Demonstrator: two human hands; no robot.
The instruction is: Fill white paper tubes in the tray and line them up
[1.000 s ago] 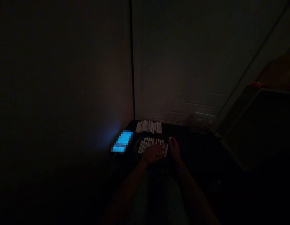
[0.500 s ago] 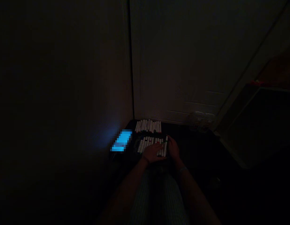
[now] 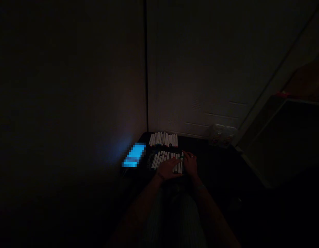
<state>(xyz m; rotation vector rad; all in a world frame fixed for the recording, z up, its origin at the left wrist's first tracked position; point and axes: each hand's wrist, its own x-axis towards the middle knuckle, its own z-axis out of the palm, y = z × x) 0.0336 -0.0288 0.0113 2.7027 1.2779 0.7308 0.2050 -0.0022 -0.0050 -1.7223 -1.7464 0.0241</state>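
Note:
A row of white markers (image 3: 162,154) lies side by side on the dark tabletop, some with coloured bands. My left hand (image 3: 168,167) rests across the front of this row, fingers stretched out to the right over several markers and hiding their lower parts. At the right end, my right hand (image 3: 190,163) has its fingers bent against the outermost marker (image 3: 182,162), which has a green band. That marker stands nearly in line with its neighbours. Behind lies a second row of white markers (image 3: 163,139), untouched.
A glowing phone-like screen (image 3: 135,155), blurred out, sits left of the markers. Two clear plastic packages (image 3: 222,135) stand against the back wall at the right. A dark tabletop (image 3: 213,165) extends rightward towards a shelf-like box (image 3: 285,120). The room is very dim.
The outermost marker has shifted slightly left and down, closer to the row, with my right hand's fingers following it. My left hand has stayed nearly in place.

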